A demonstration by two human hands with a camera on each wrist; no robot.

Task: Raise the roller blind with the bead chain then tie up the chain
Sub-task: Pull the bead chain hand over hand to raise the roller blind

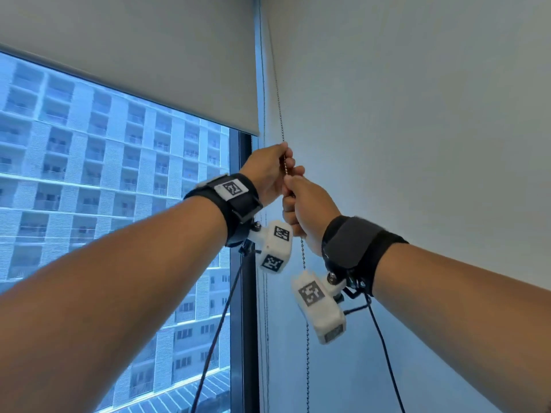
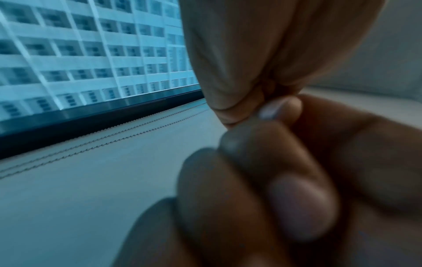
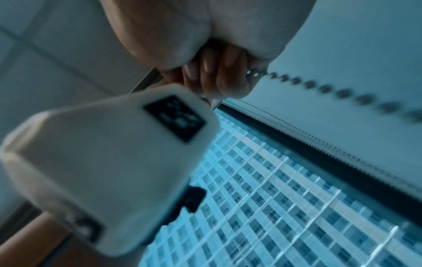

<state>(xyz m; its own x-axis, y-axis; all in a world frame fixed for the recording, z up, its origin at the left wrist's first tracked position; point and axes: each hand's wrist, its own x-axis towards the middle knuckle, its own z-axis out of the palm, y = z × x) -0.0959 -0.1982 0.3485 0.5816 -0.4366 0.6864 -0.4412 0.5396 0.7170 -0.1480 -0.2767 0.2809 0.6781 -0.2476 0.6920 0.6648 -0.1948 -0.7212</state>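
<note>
The grey roller blind [image 1: 134,55] covers the top of the window, its bottom bar slanting down to the right. A metal bead chain [image 1: 277,90] hangs beside it along the wall. My left hand [image 1: 269,171] grips this chain in a fist at about the level of the blind's lower corner. Directly under it, touching it, my right hand [image 1: 304,201] grips the same strand, which hangs on below [image 1: 305,323]. In the right wrist view the beads [image 3: 342,94] run out of my curled right fingers [image 3: 217,75]. The left wrist view shows my left palm [image 2: 251,54] and curled fingers; the held chain is hidden there.
The window [image 1: 104,174] looks out on an apartment block. A dark window frame [image 1: 247,293] stands left of the chain, with a second thin strand [image 1: 264,84] along it. A plain wall [image 1: 417,114] fills the right. Black cables [image 1: 217,323] hang from the wrist cameras.
</note>
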